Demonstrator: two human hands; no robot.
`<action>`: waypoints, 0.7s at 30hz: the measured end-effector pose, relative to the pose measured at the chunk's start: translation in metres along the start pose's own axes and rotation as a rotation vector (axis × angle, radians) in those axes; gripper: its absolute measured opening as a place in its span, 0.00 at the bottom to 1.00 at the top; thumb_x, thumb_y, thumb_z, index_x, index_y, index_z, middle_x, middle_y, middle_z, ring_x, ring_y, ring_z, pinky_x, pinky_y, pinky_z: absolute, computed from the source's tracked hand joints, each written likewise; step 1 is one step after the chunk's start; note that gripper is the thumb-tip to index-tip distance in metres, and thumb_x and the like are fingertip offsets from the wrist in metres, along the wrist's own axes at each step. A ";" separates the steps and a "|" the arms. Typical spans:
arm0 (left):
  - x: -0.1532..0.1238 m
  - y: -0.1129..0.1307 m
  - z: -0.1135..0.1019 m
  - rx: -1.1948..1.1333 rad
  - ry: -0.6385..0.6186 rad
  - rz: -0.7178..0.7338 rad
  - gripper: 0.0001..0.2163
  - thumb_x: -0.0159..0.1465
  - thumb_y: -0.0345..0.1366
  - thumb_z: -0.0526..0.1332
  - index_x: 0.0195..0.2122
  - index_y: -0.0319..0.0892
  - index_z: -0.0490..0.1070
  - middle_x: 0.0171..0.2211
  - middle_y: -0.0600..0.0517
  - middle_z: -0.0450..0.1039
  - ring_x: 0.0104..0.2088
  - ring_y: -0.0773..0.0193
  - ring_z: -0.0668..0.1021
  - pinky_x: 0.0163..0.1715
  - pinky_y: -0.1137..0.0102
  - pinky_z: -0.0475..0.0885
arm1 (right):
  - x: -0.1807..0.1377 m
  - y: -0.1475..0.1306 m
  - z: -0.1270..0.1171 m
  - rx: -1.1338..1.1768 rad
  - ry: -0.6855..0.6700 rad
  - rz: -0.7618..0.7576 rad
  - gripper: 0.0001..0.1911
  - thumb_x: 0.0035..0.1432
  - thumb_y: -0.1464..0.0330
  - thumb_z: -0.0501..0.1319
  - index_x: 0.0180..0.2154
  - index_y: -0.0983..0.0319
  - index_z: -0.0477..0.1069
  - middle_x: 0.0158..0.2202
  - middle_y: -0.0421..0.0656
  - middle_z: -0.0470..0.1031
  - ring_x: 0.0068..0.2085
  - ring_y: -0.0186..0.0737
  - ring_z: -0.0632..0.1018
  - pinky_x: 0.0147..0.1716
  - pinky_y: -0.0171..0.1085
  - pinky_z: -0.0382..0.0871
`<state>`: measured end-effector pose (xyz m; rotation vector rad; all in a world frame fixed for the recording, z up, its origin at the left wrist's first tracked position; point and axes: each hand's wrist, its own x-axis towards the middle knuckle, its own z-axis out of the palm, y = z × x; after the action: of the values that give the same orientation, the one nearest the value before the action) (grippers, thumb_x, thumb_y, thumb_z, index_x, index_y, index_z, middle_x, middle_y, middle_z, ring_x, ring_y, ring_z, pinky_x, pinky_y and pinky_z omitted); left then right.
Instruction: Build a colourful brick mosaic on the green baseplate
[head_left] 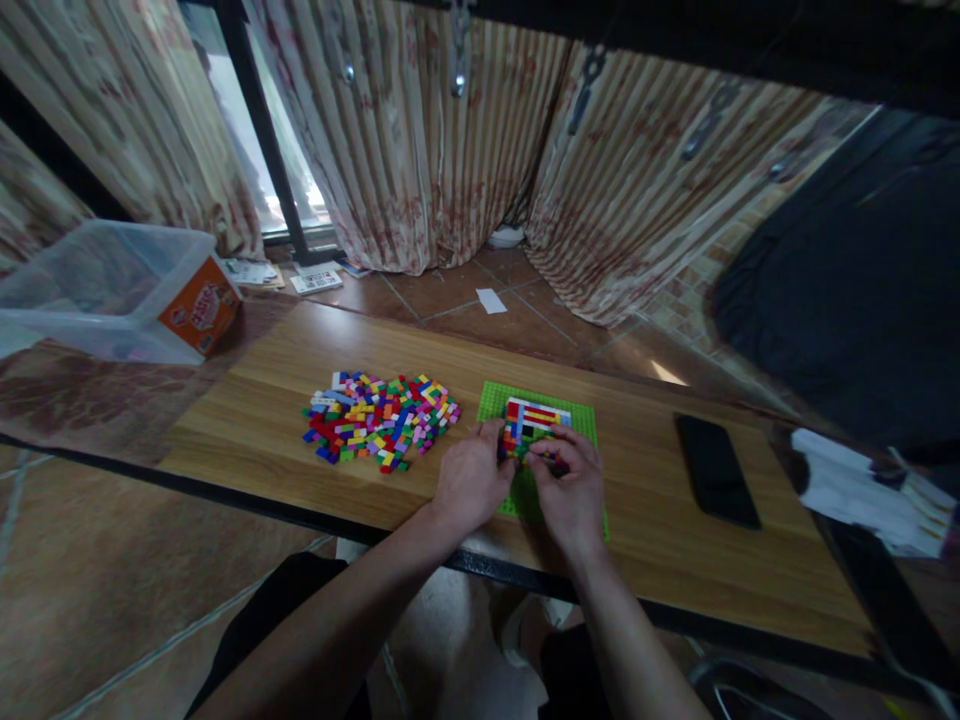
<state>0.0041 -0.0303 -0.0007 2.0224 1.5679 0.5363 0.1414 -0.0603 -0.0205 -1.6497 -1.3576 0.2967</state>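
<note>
A green baseplate (495,397) lies on the wooden table, bearing a low build of toy bricks (536,412) in red, white, blue, yellow and other colours. My left hand (471,478) is closed against the build's left and near side, thumb and fingers touching the bricks. On the other side, my right hand (574,492) has its thumb and fingers pinched together over the build's near right part. Whatever is between those fingertips is too small and hidden to make out. Left of my hands, loose toy bricks (382,415) of many colours are spread in a pile.
A black phone (716,470) lies on the table (645,520) to the right. At the far left stands a clear plastic bin (97,325) with an orange label. White papers (862,490) sit beyond the table's right end. Curtains (435,140) hang behind.
</note>
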 end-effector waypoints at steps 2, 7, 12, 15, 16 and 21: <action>-0.001 0.000 -0.001 0.002 0.000 0.010 0.23 0.62 0.34 0.61 0.59 0.40 0.63 0.52 0.42 0.75 0.47 0.52 0.80 0.50 0.61 0.73 | 0.001 0.000 -0.002 0.012 -0.008 0.005 0.06 0.55 0.65 0.62 0.30 0.58 0.77 0.49 0.48 0.74 0.54 0.51 0.70 0.54 0.53 0.62; -0.002 -0.003 -0.001 -0.010 0.003 0.032 0.23 0.62 0.34 0.61 0.59 0.41 0.63 0.52 0.43 0.75 0.49 0.52 0.79 0.50 0.61 0.73 | 0.006 0.005 -0.010 0.090 -0.046 0.020 0.08 0.54 0.61 0.64 0.31 0.58 0.78 0.49 0.48 0.76 0.52 0.50 0.73 0.54 0.52 0.63; 0.000 -0.004 0.000 -0.020 -0.007 0.028 0.22 0.62 0.33 0.61 0.58 0.41 0.63 0.51 0.44 0.75 0.44 0.54 0.80 0.47 0.62 0.74 | 0.012 0.010 -0.011 0.260 0.012 0.127 0.13 0.57 0.59 0.62 0.32 0.61 0.77 0.43 0.47 0.79 0.46 0.45 0.77 0.50 0.47 0.67; 0.001 -0.002 0.000 -0.001 -0.006 0.020 0.22 0.62 0.36 0.62 0.57 0.42 0.64 0.49 0.45 0.76 0.44 0.53 0.80 0.45 0.62 0.74 | 0.014 0.010 -0.008 0.308 0.075 0.218 0.16 0.57 0.56 0.62 0.34 0.63 0.78 0.38 0.47 0.80 0.40 0.44 0.78 0.45 0.44 0.70; 0.000 -0.001 0.000 0.013 -0.004 0.018 0.22 0.62 0.38 0.62 0.57 0.42 0.64 0.49 0.45 0.76 0.45 0.52 0.80 0.44 0.62 0.74 | 0.014 0.010 -0.007 0.317 0.088 0.240 0.17 0.56 0.56 0.62 0.34 0.63 0.78 0.38 0.47 0.80 0.39 0.44 0.79 0.44 0.44 0.70; 0.000 0.004 0.002 0.090 -0.001 0.009 0.25 0.63 0.45 0.62 0.59 0.41 0.62 0.50 0.43 0.75 0.46 0.51 0.79 0.44 0.63 0.74 | 0.015 0.013 -0.005 0.314 0.108 0.282 0.19 0.56 0.54 0.62 0.36 0.64 0.78 0.38 0.48 0.81 0.40 0.45 0.79 0.45 0.44 0.70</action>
<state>0.0085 -0.0318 0.0007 2.0963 1.6099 0.4750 0.1582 -0.0493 -0.0225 -1.5629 -0.9425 0.5487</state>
